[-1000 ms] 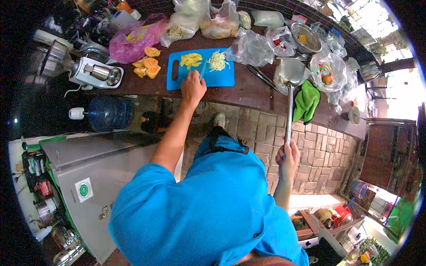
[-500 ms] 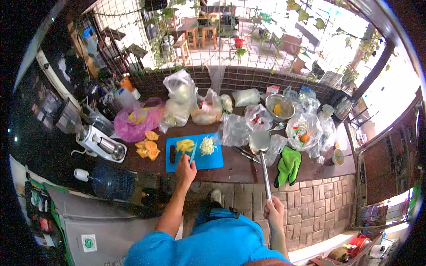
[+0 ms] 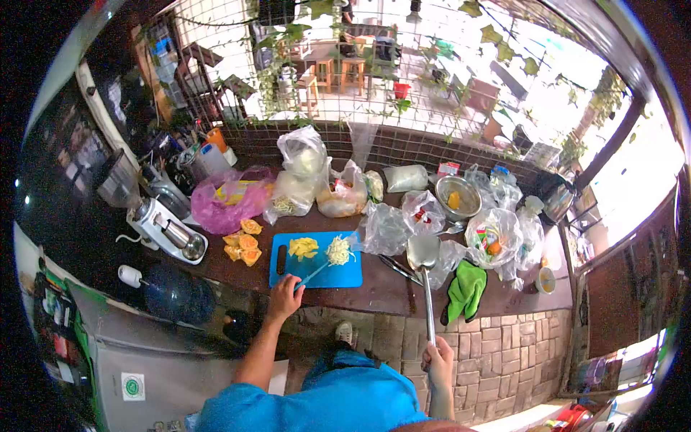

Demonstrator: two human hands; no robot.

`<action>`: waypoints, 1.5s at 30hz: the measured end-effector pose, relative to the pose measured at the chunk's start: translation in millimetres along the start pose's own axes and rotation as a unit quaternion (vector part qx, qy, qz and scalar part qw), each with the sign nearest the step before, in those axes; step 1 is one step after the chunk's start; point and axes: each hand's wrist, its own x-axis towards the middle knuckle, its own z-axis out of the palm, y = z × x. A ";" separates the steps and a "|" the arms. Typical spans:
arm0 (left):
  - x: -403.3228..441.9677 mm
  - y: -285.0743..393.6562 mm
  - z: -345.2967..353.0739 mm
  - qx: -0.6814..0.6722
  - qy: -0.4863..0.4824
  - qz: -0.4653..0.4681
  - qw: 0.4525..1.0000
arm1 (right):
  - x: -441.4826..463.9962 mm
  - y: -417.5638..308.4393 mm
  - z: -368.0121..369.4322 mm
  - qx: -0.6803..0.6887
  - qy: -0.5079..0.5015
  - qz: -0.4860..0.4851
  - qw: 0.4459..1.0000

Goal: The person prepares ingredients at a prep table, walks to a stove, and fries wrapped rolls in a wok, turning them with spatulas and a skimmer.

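Observation:
My left hand (image 3: pixel 285 299) is closed around a blue knife (image 3: pixel 312 276) at the front edge of a blue cutting board (image 3: pixel 349 277). Its blade slants up to the right over the board, with the tip near a pile of pale shreds (image 3: pixel 339 250). Yellow slices (image 3: pixel 303 248) lie on the board to the left of the shreds. My right hand (image 3: pixel 437 357) grips the long metal handle of a wok spatula (image 3: pixel 423 252), whose broad head is raised in front of the counter items.
Left of the board are orange chunks (image 3: pixel 242 247), a pink bag (image 3: pixel 223 205) and a white appliance (image 3: pixel 169 237). Plastic bags (image 3: pixel 385 229) and a metal bowl (image 3: pixel 458 198) line the back. A green cloth (image 3: pixel 466 290) hangs at the counter's front edge.
My left hand has moved down and left, and the knife has swung from near upright to slanting right, away from the yellow slices. My right hand still holds the spatula. The view has shifted slightly.

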 end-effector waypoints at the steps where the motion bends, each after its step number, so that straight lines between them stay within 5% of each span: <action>1: 1.2 -3.5 -2.3 0.000 -0.011 0.030 0.999 | 1.1 -2.9 0.8 -0.006 -0.006 -0.002 1.000; 12: 20.5 -17.6 2.4 0.006 -0.020 0.051 0.998 | 5.0 -23.5 16.1 -0.026 -0.035 0.054 0.998; 20: 25.8 -9.6 -0.5 0.042 -0.050 0.046 0.997 | 16.5 -30.2 28.9 -0.038 0.034 0.063 0.997; 23: 28.9 0.5 3.5 0.043 0.038 0.055 0.997 | 23.4 -29.7 25.3 -0.035 0.002 0.059 0.998; 29: 32.0 41.8 17.2 -0.134 0.061 0.043 0.988 | 31.8 -36.7 34.1 -0.047 -0.022 0.038 0.998; 33: 30.9 92.8 39.0 -0.243 -0.009 0.058 0.968 | 26.2 -47.2 21.3 -0.056 -0.005 -0.028 0.998; 34: 32.8 117.1 47.0 -0.332 -0.017 0.029 0.943 | 17.7 -48.8 6.6 0.031 -0.020 -0.003 0.999; 37: 29.0 200.4 52.0 -0.471 -0.196 -0.079 0.856 | -19.7 -58.3 -20.5 0.009 0.031 -0.032 0.999; 38: 29.4 222.6 58.4 -0.476 -0.234 -0.059 0.846 | -31.4 -61.6 -29.4 0.026 0.048 -0.032 0.998; 40: 18.3 279.6 68.5 -0.487 -0.496 0.034 0.718 | -69.1 -60.8 -53.1 0.054 0.118 -0.031 0.991; 45: -52.7 421.9 98.1 -0.565 -0.620 0.215 0.500 | -142.0 -27.6 -109.7 -0.019 0.304 -0.099 0.947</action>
